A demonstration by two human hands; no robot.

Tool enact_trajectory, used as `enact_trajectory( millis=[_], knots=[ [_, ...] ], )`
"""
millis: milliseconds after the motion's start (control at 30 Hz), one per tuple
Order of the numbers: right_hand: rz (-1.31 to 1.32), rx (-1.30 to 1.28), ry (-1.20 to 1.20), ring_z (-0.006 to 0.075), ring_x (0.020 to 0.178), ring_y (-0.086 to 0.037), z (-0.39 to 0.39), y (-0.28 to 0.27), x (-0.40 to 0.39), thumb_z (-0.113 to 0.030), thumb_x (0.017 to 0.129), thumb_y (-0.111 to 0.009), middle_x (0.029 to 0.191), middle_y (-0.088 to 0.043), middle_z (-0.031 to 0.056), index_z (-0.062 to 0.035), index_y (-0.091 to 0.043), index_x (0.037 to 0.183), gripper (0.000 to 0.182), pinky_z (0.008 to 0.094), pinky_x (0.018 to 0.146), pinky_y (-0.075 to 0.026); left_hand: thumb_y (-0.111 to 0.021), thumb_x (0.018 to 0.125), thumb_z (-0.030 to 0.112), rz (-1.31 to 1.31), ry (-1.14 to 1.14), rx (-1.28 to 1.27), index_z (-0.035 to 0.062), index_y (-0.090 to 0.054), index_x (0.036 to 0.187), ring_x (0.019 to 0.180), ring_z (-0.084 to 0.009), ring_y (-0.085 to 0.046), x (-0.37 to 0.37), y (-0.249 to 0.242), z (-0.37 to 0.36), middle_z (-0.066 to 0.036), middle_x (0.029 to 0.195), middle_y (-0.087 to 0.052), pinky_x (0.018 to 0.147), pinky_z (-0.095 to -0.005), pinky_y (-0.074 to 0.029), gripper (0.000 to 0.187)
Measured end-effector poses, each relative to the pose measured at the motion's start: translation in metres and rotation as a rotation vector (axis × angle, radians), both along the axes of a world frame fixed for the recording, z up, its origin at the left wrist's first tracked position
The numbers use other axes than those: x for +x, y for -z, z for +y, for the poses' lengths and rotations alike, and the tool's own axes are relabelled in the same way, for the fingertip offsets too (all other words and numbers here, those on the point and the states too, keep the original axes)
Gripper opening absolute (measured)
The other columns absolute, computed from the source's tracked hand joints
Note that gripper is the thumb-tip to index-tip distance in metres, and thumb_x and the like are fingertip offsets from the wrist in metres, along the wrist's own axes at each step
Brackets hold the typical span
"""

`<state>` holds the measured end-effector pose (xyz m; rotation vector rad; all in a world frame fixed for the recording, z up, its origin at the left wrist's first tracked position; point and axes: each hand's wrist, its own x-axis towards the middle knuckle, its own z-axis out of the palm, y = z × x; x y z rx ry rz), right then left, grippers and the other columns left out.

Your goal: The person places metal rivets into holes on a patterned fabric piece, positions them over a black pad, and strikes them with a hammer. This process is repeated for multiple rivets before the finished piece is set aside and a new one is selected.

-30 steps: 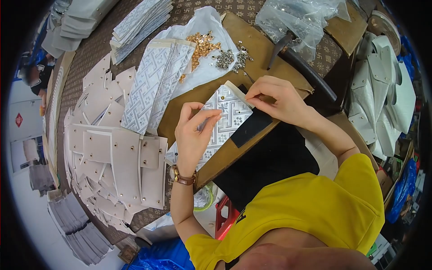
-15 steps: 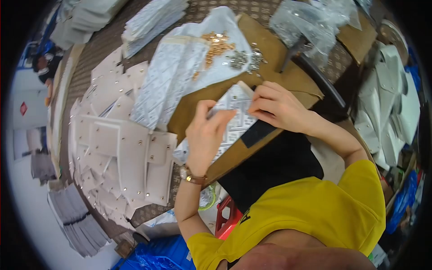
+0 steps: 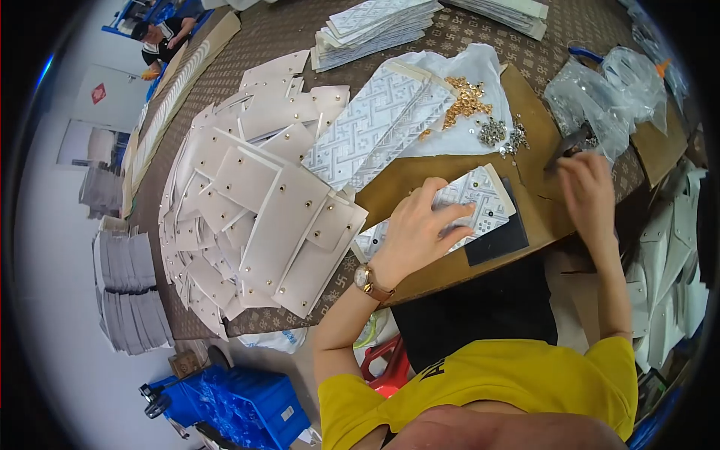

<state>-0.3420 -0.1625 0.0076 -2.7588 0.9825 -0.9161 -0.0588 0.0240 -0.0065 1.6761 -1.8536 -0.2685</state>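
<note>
My left hand (image 3: 416,234) holds a white-and-grey patterned piece (image 3: 486,204) down on the brown board (image 3: 420,276), thumb and fingers across it. Dark round studs show on the piece, and its right end lies over a black pad (image 3: 501,244). My right hand (image 3: 587,187), off to the right, has its fingers curled at a dark tool (image 3: 574,141); the hand hides most of the handle. Beyond the board, gold studs (image 3: 465,101) and silver studs (image 3: 493,132) lie on a white plastic sheet (image 3: 484,64), beside more patterned pieces (image 3: 375,116).
Pale studded pieces (image 3: 255,202) are heaped at the left. Patterned stacks (image 3: 375,30) stand at the far side. A clear plastic bag (image 3: 600,90) lies at the right. A blue crate (image 3: 255,405) is below the table, and another person (image 3: 161,41) is far left.
My right hand has left the patterned piece and moved right to the dark tool. My left hand remains on the piece. The camera view has shifted, showing more of the left side.
</note>
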Motion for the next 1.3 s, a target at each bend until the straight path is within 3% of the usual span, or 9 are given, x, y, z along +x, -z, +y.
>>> enact_trajectory(
  millis=[133, 433, 533, 667, 833, 1100, 1167, 1200, 1300],
  knots=[
    [0.124, -0.104, 0.285, 0.0396, 0.103, -0.062, -0.024, 0.038, -0.034, -0.016, 0.101, -0.072, 0.11, -0.063, 0.0163, -0.0014, -0.067, 0.119, 0.023, 0.0444, 0.089, -0.052, -0.087, 0.085, 0.033, 0.013, 0.004, -0.005, 0.0226, -0.08, 0.113, 0.1, -0.0321, -0.066, 0.001, 0.0, -0.001, -0.014, 0.125, -0.058, 0.082, -0.0431, -0.055, 0.031],
    [0.068, 0.158, 0.155, 0.0406, 0.092, -0.063, 0.003, 0.001, -0.038, -0.02, 0.106, -0.066, 0.107, -0.063, 0.0173, 0.0011, -0.064, 0.122, 0.027, 0.0404, 0.082, -0.053, -0.087, 0.085, 0.034, 0.018, 0.002, -0.019, 0.023, -0.08, 0.113, 0.098, -0.0315, -0.066, 0.002, 0.003, -0.001, -0.013, 0.125, -0.059, 0.082, -0.0431, -0.055, 0.031],
    [-0.031, 0.899, 0.123, 0.0425, 0.082, -0.063, 0.036, -0.033, -0.032, -0.017, 0.107, -0.065, 0.107, -0.069, 0.019, -0.0014, -0.061, 0.141, 0.038, 0.0422, 0.079, -0.055, -0.087, 0.085, 0.034, 0.005, 0.011, -0.018, 0.0232, -0.08, 0.113, 0.097, -0.0316, -0.066, 0.005, 0.002, 0.0, -0.013, 0.125, -0.059, 0.081, -0.043, -0.055, 0.031],
    [-0.01, 0.5, -0.35, 0.0365, 0.076, -0.069, 0.052, -0.051, -0.008, -0.002, 0.102, -0.061, 0.118, -0.073, 0.0221, -0.0043, -0.06, 0.145, 0.043, 0.041, 0.071, -0.056, -0.088, 0.084, 0.033, 0.022, 0.017, -0.004, 0.0238, -0.08, 0.113, 0.095, -0.0323, -0.067, 0.001, 0.001, -0.001, -0.013, 0.125, -0.06, 0.078, -0.0428, -0.056, 0.032],
    [0.231, 0.553, -0.316, 0.0404, 0.085, -0.071, 0.052, -0.087, -0.011, 0.002, 0.098, -0.061, 0.126, -0.072, 0.0246, -0.0064, -0.059, 0.147, 0.05, 0.0414, 0.076, -0.057, -0.092, 0.08, 0.027, -0.023, -0.013, -0.026, 0.0213, -0.081, 0.111, 0.101, -0.032, -0.07, -0.001, -0.001, -0.003, -0.012, 0.124, -0.062, 0.078, -0.041, -0.058, 0.034],
    [0.071, 0.641, -0.502, 0.0403, 0.094, -0.07, 0.058, -0.047, -0.018, -0.001, 0.099, -0.066, 0.133, -0.069, 0.0228, -0.0029, -0.06, 0.142, 0.044, 0.0414, 0.08, -0.057, -0.093, 0.08, 0.026, -0.048, 0.006, -0.046, 0.0219, -0.081, 0.115, 0.101, -0.0329, -0.069, 0.001, 0.001, -0.005, -0.012, 0.124, -0.062, 0.079, -0.0398, -0.058, 0.037],
    [-0.001, 0.508, -0.429, 0.0305, 0.07, -0.066, 0.053, -0.023, -0.001, -0.007, 0.1, -0.071, 0.089, -0.066, 0.0171, -0.0146, -0.052, 0.158, 0.061, 0.0416, 0.062, -0.052, -0.091, 0.081, 0.028, -0.041, 0.015, -0.026, 0.0225, -0.081, 0.115, 0.099, -0.0331, -0.068, 0.003, -0.001, -0.004, -0.012, 0.124, -0.061, 0.079, -0.0406, -0.057, 0.036],
    [0.006, 0.493, -0.435, 0.0305, 0.07, -0.066, 0.046, -0.029, -0.002, -0.007, 0.1, -0.071, 0.089, -0.066, 0.0171, -0.0146, -0.052, 0.158, 0.061, 0.0416, 0.062, -0.052, -0.09, 0.082, 0.03, -0.022, 0.004, -0.012, 0.0231, -0.08, 0.115, 0.098, -0.0334, -0.068, 0.003, 0.0, -0.007, -0.013, 0.123, -0.061, 0.079, -0.0415, -0.057, 0.034],
    [0.026, 0.544, -0.215, 0.0361, 0.09, -0.07, 0.041, -0.042, -0.012, -0.004, 0.104, -0.064, 0.125, -0.073, 0.0186, -0.0041, -0.063, 0.142, 0.038, 0.0373, 0.076, -0.056, -0.089, 0.084, 0.032, 0.033, -0.01, 0.019, 0.0235, -0.08, 0.115, 0.096, -0.0335, -0.068, -0.002, 0.003, 0.0, -0.014, 0.123, -0.061, 0.08, -0.0422, -0.057, 0.034]
  ],
)
